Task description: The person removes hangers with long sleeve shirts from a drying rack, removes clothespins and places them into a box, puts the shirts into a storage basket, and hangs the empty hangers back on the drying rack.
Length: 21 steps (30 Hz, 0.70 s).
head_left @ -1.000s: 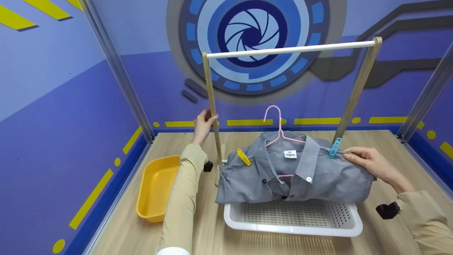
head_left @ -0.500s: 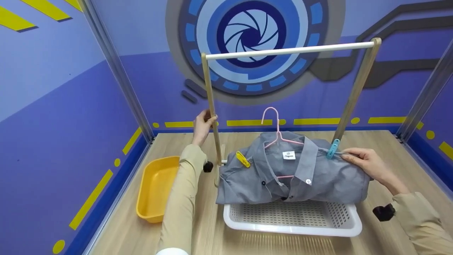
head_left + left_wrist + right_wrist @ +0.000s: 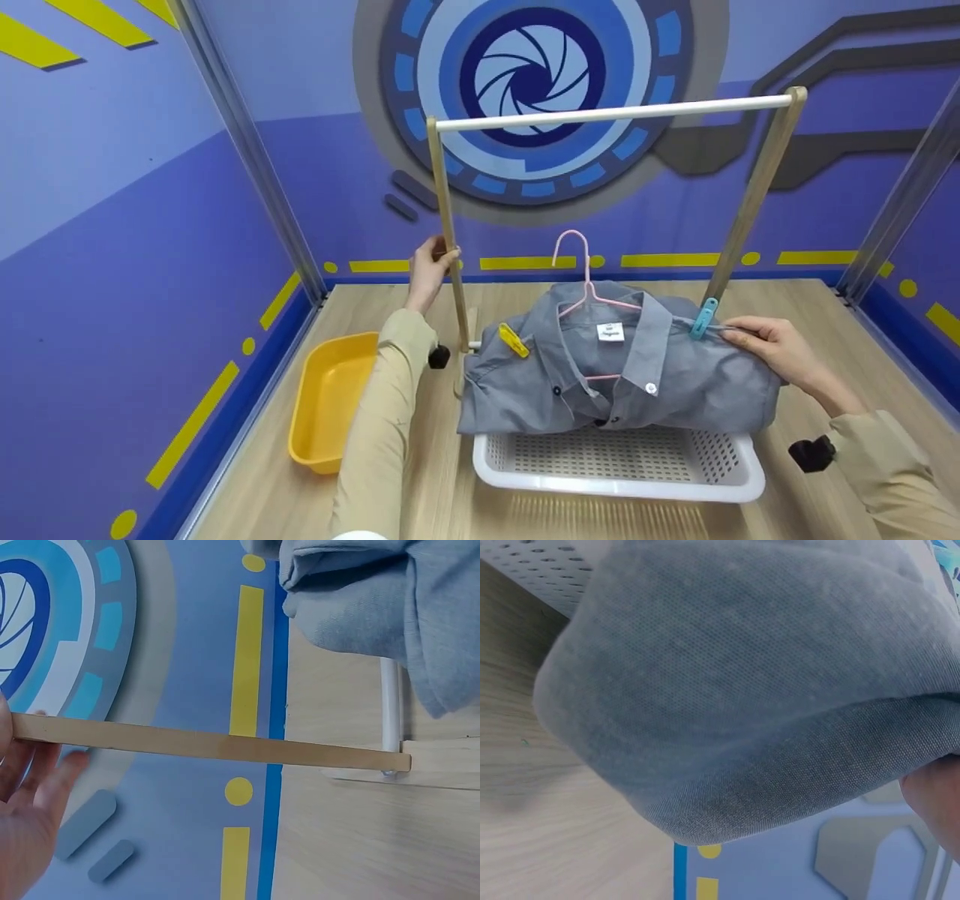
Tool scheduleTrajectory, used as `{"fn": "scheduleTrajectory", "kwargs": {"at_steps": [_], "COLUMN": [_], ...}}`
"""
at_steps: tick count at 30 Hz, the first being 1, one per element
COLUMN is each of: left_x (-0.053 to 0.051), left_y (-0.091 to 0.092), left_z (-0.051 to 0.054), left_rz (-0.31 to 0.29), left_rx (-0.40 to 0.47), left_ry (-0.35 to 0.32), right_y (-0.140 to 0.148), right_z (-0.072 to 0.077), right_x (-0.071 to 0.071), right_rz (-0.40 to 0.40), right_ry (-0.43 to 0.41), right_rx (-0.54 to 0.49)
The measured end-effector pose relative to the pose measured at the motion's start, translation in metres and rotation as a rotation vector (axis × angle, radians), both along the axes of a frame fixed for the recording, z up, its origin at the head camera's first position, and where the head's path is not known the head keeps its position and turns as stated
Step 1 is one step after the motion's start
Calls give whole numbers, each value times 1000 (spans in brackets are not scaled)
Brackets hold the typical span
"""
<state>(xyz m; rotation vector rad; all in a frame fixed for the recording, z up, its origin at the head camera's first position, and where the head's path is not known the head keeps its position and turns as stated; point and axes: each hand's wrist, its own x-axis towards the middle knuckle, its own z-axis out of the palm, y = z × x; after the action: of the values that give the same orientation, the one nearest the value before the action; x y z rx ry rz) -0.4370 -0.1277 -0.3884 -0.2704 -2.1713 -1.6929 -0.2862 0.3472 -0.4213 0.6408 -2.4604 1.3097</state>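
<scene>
In the head view a grey button-up shirt [image 3: 705, 382] lies folded over on a pink hanger [image 3: 588, 274], whose hook points up. A yellow clothespin [image 3: 514, 340] sits on one shoulder and a blue clothespin [image 3: 703, 319] on the other. My right hand [image 3: 772, 349] pinches the shirt's shoulder beside the blue clothespin; the right wrist view is mostly filled by its grey cloth [image 3: 765, 690]. With my left hand [image 3: 429, 274] I grip the left wooden post of the clothes rack [image 3: 442, 202], thumb and fingers on either side of it [image 3: 34, 802].
Under the shirt stands a white perforated basket [image 3: 615, 486]. A yellow basin [image 3: 300, 420] rests to the left, partly behind my left sleeve [image 3: 379, 435]. The rack's white top bar [image 3: 615, 114] spans above the shirt. Blue panels [image 3: 300, 187] enclose the wooden tabletop [image 3: 247, 502].
My right hand and the shirt's right end have shifted slightly left. The left hand keeps its hold on the post. The head view has tilted a little.
</scene>
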Motion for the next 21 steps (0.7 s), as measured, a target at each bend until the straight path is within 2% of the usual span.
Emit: {"fn": "scheduleTrajectory", "kwargs": {"at_steps": [5,9,17,21], "left_x": [1,2,2,3], "left_y": [1,1,-2,-6], "left_z": [-3,-7,0,0], "left_rz": [-17,-35,-75,-90], "left_rx": [-3,4,12,4], "left_ry": [21,-1,-7,-22], "right_y": [0,0,-1,-3], "right_z": [-2,-2,4,5], "right_x": [4,5,2,-1], "right_rz": [-6,-10,1,4], "right_ry": [-3,-10,-9,-14], "right_rx": [4,21,14,11]}}
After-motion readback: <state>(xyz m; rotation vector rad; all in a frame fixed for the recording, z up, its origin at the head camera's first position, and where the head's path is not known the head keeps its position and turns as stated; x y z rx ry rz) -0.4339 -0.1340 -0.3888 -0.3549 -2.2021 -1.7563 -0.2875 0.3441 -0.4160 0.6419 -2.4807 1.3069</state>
